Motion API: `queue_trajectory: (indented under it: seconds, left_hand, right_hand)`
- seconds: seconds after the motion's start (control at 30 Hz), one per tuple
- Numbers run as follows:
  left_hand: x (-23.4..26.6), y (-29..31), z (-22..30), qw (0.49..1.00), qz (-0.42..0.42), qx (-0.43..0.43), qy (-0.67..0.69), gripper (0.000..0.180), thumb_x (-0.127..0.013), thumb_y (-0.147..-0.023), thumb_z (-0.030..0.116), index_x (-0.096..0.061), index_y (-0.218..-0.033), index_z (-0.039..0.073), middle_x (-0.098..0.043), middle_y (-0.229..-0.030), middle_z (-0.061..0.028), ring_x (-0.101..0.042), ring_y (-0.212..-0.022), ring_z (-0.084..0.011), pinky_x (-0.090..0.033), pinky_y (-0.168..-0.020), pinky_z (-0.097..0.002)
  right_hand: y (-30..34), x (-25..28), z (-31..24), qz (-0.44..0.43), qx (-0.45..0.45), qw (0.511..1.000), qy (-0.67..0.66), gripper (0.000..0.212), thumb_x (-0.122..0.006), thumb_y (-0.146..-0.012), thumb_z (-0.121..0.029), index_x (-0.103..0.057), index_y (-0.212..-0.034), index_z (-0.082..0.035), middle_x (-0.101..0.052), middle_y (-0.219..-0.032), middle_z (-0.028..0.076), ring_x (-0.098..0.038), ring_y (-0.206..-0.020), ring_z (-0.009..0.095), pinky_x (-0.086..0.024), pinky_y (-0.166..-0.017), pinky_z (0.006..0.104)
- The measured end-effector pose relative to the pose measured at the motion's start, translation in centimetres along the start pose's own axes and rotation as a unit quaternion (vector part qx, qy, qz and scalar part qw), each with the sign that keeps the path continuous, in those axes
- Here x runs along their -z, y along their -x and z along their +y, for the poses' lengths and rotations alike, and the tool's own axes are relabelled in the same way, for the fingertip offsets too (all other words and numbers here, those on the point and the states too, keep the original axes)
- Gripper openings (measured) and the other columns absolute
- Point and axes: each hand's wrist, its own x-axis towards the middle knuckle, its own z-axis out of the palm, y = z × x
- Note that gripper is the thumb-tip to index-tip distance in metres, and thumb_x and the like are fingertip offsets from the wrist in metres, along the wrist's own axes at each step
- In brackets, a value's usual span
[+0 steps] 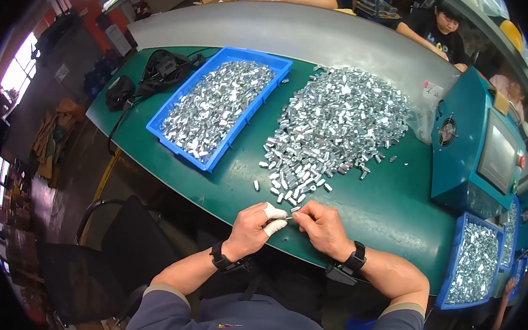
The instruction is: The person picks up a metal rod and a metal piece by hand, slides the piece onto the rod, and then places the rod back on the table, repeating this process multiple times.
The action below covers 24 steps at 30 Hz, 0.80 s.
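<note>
Pinching one small metal piece (291, 217) between left hand (253, 228) and right hand (323, 228)

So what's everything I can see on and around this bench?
loose metal parts: large heap, silver, middle of the green table
long tray: one, blue, filled with silver parts, left of the heap
machine with a screen: one, teal, right side
small bins: at least two, blue, holding silver parts, lower right
black gear with a cable: far left of the table
chair: one, black, lower left
other people: across the table
left hand: white finger covers, black wristband
right hand: black wristband, pinching a small part with the left
</note>
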Motion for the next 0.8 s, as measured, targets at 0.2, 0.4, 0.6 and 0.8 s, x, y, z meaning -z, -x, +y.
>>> queue_trajectory:
  seconds: [0.2, 0.4, 0.6, 0.8]
  left_hand:
    - [-0.5, 0.4, -0.6, 1.000, 0.002, 0.006, 0.021, 0.014, -0.078, -0.089, 0.007, -0.072, -0.100, 0.001, -0.067, -0.082, -0.0082, -0.059, -0.065, -0.0203, -0.047, -0.059, -0.0332]
    - [0.0, 0.7, 0.2, 1.000, -0.014, 0.011, 0.002, 0.011, -0.076, -0.091, 0.008, -0.072, -0.098, 0.001, -0.064, -0.079, -0.0082, -0.058, -0.065, -0.0204, -0.046, -0.060, -0.0330]
    - [1.3, 0.7, 0.5, 0.995, -0.048, 0.082, 0.001, 0.010, -0.072, -0.095, 0.010, -0.071, -0.099, 0.000, -0.069, -0.085, -0.0109, -0.067, -0.077, -0.0249, -0.051, -0.069, -0.0347]
    - [7.1, -2.7, -1.2, 0.991, 0.053, 0.037, -0.116, 0.009, -0.072, -0.094, 0.006, -0.071, -0.098, -0.002, -0.073, -0.089, -0.0107, -0.069, -0.080, -0.0200, -0.053, -0.075, -0.0318]
  right_hand:
    - [-0.1, 0.1, 0.2, -0.012, 0.006, 0.999, 0.048, 0.027, -0.064, -0.104, -0.023, -0.067, -0.088, -0.001, -0.065, -0.068, 0.008, -0.061, -0.059, 0.015, -0.047, -0.056, 0.0335]
    - [0.3, 0.0, 0.6, -0.018, 0.032, 0.999, 0.015, 0.025, -0.064, -0.104, -0.018, -0.067, -0.087, 0.000, -0.065, -0.070, 0.005, -0.060, -0.064, 0.012, -0.047, -0.059, 0.0298]
    - [0.4, 0.2, 0.6, 0.026, 0.070, 0.997, -0.002, 0.016, -0.063, -0.104, -0.012, -0.067, -0.095, 0.001, -0.067, -0.079, 0.002, -0.058, -0.073, 0.008, -0.048, -0.067, 0.0258]
    - [-0.1, 0.4, 2.2, 0.049, 0.048, 0.993, -0.100, 0.017, -0.060, -0.107, -0.014, -0.064, -0.098, 0.000, -0.067, -0.082, 0.001, -0.058, -0.075, 0.008, -0.048, -0.070, 0.0245]
